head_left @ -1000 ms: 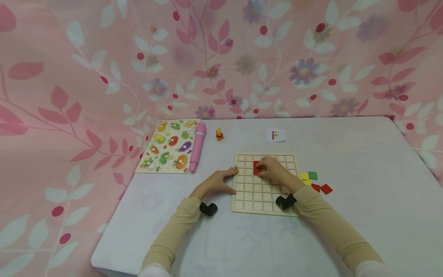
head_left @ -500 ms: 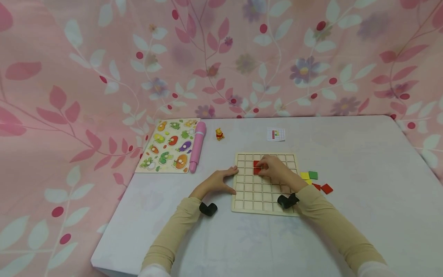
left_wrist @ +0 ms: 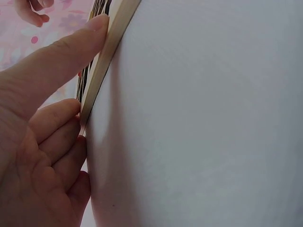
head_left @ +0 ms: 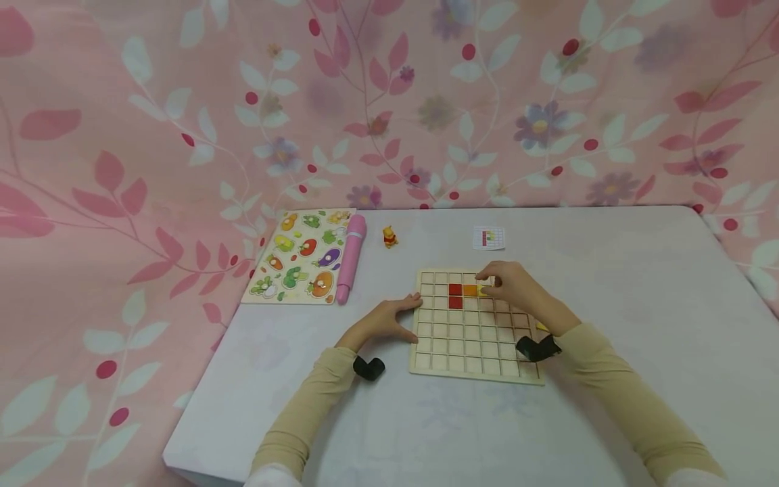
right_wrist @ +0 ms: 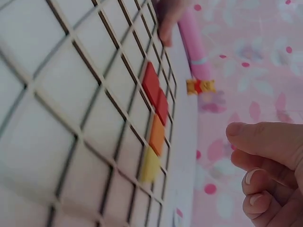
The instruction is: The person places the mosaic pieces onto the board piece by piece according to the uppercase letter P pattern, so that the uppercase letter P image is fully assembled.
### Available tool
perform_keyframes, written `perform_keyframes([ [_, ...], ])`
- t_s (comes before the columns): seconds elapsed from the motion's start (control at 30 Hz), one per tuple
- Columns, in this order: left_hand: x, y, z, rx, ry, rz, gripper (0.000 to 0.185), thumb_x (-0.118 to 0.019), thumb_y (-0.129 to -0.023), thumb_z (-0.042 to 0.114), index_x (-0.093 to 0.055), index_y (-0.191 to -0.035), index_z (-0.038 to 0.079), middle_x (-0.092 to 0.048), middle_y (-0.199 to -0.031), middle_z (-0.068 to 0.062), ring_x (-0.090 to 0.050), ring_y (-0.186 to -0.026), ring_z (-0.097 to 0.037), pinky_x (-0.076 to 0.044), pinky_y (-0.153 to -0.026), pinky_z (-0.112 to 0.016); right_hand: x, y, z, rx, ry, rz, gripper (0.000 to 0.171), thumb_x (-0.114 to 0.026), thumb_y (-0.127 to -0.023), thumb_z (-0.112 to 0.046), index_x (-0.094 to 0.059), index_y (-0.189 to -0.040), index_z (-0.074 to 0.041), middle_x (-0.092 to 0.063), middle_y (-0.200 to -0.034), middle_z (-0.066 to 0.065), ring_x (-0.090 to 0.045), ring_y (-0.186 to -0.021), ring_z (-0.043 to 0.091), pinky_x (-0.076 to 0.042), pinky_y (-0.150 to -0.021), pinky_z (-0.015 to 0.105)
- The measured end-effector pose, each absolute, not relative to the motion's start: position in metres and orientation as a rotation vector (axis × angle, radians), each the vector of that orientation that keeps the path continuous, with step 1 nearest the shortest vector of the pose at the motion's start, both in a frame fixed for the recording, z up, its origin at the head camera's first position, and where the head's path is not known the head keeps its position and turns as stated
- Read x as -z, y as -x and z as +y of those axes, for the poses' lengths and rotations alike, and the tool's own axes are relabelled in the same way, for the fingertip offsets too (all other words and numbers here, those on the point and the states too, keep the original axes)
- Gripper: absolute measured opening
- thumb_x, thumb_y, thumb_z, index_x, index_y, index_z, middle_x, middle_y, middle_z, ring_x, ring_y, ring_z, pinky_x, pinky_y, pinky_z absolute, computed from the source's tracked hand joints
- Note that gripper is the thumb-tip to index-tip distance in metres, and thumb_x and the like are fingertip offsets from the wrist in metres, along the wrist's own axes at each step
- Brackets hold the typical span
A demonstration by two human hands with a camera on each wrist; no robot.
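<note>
from above, the right hand (head_left: 516, 287) partly hides a yellow tile (head_left: 483, 291).

beige sleeves (head_left: 633, 399), lightly creased | white fabric (head_left: 270, 475) at upper ends | black angular wrist pieces (head_left: 368, 368) | bare fingers (left_wrist: 59, 116)

Tbl (head_left: 426, 433) w/ grid brd (head_left: 455, 346), veg brd (head_left: 291, 261), card (head_left: 489, 238).

head: high, forward-down over grid board (head_left: 438, 346) | left wrist: close, beside its left edge | right wrist: close, across it; head shares red tiles (head_left: 456, 302)
</note>
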State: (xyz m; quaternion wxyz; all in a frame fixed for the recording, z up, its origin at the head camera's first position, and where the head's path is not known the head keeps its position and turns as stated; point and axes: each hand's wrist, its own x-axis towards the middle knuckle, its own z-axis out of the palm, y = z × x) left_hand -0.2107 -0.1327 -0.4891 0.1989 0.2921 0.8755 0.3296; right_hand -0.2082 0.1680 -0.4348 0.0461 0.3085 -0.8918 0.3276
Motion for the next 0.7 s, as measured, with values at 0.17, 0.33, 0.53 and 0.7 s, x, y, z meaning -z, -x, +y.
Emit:
perform_keyframes([
  [0.17,0.49,0.21,-0.131,-0.926,-0.811,2.451,0.083,-0.082,-0.063,0.025,-0.043,-0.134,0.01,-0.029,-0.14,0.004,-0.023,-0.128,-0.009,-0.018,-0.102,-0.025,0.424,0.206,0.196,-0.921,-0.891,-2.657,0.02,-0.071,-0.072,0.002,-0.067,-0.092,0.003,-0.062,-0.085,0.011,-0.04,-0.054,0.01,-0.037,-0.046,0.025],
  [0.33,0.489,0.21,-0.131,-0.922,-0.801,2.453,0.083,-0.082,-0.062,0.026,-0.043,-0.134,0.011,-0.029,-0.141,0.005,-0.022,-0.128,-0.008,-0.016,-0.103,-0.025,0.419,0.204,0.22,-0.852,-0.828,-2.587,0.02,-0.072,-0.071,0.003,-0.067,-0.089,0.002,-0.062,-0.081,0.008,-0.041,-0.054,0.009,-0.037,-0.046,0.024],
  [0.53,0.489,0.21,-0.131,-0.927,-0.8,2.444,0.084,-0.082,-0.063,0.027,-0.042,-0.135,0.012,-0.028,-0.141,0.005,-0.022,-0.128,-0.009,-0.017,-0.103,-0.026,0.416,0.198,0.239,-0.822,-0.775,-2.629,0.02,-0.073,-0.071,0.001,-0.068,-0.09,0.001,-0.061,-0.08,0.005,-0.041,-0.055,0.01,-0.037,-0.045,0.023],
  [0.7,0.488,0.21,-0.132,-0.936,-0.794,2.442,0.083,-0.082,-0.063,0.026,-0.041,-0.135,0.012,-0.029,-0.141,0.006,-0.022,-0.128,-0.008,-0.017,-0.103,-0.025,0.416,0.191,0.251,-0.808,-0.74,-2.678,0.02,-0.073,-0.071,0.0,-0.067,-0.09,0.001,-0.06,-0.079,0.005,-0.041,-0.054,0.009,-0.037,-0.043,0.023],
])
